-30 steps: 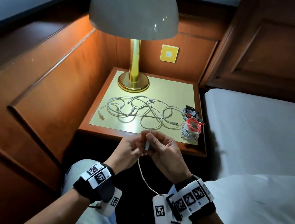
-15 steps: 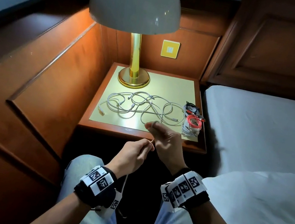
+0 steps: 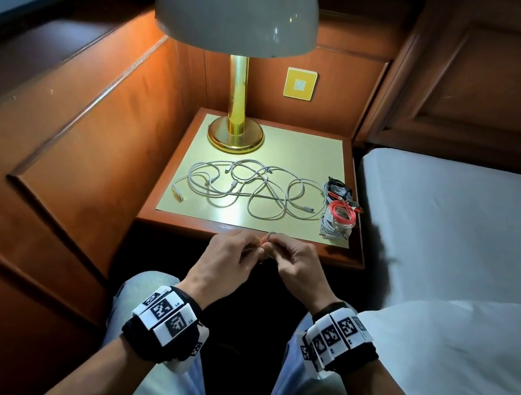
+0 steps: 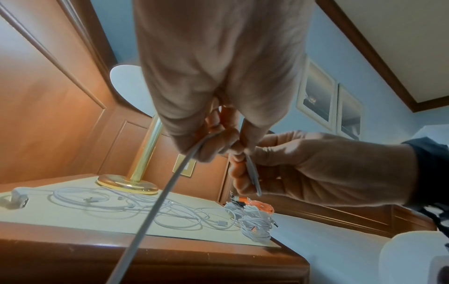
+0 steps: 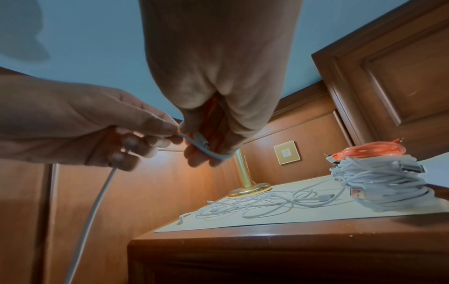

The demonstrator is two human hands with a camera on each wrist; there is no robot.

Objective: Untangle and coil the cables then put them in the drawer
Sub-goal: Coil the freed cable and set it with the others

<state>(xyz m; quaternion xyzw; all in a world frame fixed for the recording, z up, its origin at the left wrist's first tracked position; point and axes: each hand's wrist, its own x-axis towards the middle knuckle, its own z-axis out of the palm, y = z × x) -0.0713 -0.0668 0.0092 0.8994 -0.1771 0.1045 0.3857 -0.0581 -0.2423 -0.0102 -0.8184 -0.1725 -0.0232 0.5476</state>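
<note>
The first small loop could spring open if either pinch slackens, and the hanging tail may twist or kink as more turns go on. The right hand pinches that loop of white cable by its plug end; the left hand, touching it, pinches the run, which drops below. The tangle lies on the nightstand, just beyond both hands.

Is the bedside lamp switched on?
On: the lamp casts warm light on the wood panel beside it.
</note>
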